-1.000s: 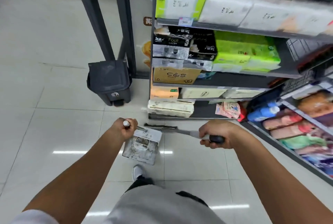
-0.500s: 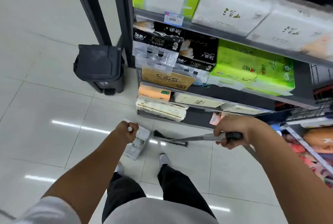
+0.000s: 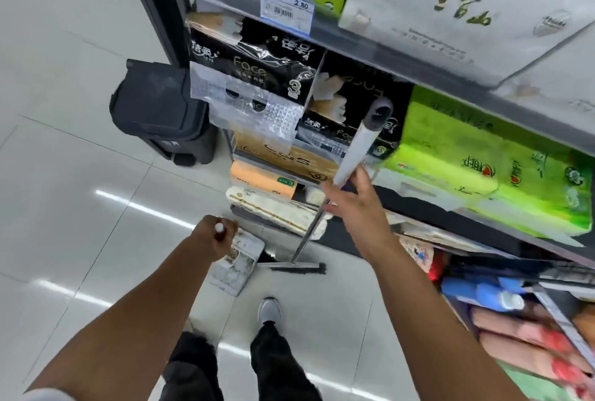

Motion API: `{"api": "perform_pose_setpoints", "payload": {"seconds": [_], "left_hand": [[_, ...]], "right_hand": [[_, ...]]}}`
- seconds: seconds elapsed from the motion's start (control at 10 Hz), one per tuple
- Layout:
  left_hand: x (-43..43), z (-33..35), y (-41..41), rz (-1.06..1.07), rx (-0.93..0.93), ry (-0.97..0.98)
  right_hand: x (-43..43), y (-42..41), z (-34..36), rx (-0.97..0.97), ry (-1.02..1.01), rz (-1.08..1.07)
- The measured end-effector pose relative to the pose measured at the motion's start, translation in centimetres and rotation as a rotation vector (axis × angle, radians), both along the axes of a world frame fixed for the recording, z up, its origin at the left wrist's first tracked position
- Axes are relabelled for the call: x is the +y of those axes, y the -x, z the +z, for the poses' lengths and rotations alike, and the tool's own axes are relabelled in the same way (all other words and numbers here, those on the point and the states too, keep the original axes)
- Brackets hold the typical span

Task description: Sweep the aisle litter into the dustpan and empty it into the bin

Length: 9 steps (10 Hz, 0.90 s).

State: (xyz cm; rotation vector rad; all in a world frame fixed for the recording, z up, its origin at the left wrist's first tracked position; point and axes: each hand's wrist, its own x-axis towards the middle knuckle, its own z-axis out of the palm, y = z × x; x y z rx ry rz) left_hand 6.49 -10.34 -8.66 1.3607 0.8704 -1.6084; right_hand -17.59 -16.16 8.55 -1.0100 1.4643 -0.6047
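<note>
My left hand [image 3: 216, 234] is closed around the white top of the dustpan handle. The grey dustpan [image 3: 237, 267] hangs low over the floor with dirt and scraps in it. The broom [image 3: 355, 151] stands nearly upright against the shelf, with its dark head [image 3: 294, 267] on the tiles beside the dustpan. My right hand [image 3: 355, 207] is beside the broom's white handle with its fingers spread, at most brushing it. The dark grey bin [image 3: 157, 107] stands at the shelf's left end, lid closed.
A shelf unit [image 3: 386, 43] packed with tissue packs fills the right and top of view. Lower shelves [image 3: 515, 313] with bottles and packets jut out at the right. My shoe [image 3: 269, 310] is on the tiles just behind the dustpan. A dark post [image 3: 154, 4] rises behind the bin.
The broom went from held low and slanted to standing against the shelf. My right hand opened off its handle. I have stepped closer to the shelf and bin, dustpan still in my left hand.
</note>
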Motion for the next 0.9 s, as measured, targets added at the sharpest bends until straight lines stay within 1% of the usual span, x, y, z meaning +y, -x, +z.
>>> {"api": "perform_pose_setpoints", "payload": {"seconds": [0.2, 0.4, 0.6, 0.7, 0.8, 0.9], "left_hand": [[-2.2, 2.1, -0.4, -0.128, 0.075, -0.009], [-1.7, 2.2, -2.3, -0.297, 0.078, 0.036], [-1.7, 4.0, -2.1, -0.375, -0.049, 0.055], [-1.5, 6.5, -2.0, -0.409, -0.068, 0.088], [-1.4, 9.5, -2.6, -0.491, -0.072, 0.128], [-0.9, 12.4, -3.6, -0.612, -0.132, 0.194]], "right_hand": [[-0.4, -3.0, -4.0, 0.151, 0.029, 0.102], [1.2, -3.2, -3.6, 0.282, 0.123, 0.138], [0.5, -3.6, -3.4, 0.328, 0.084, 0.221], [-0.3, -4.1, -2.5, 0.361, 0.04, 0.271], [-0.4, -5.0, -0.9, 0.376, 0.024, 0.26], [0.7, -5.9, 0.6, 0.43, 0.037, 0.275]]}}
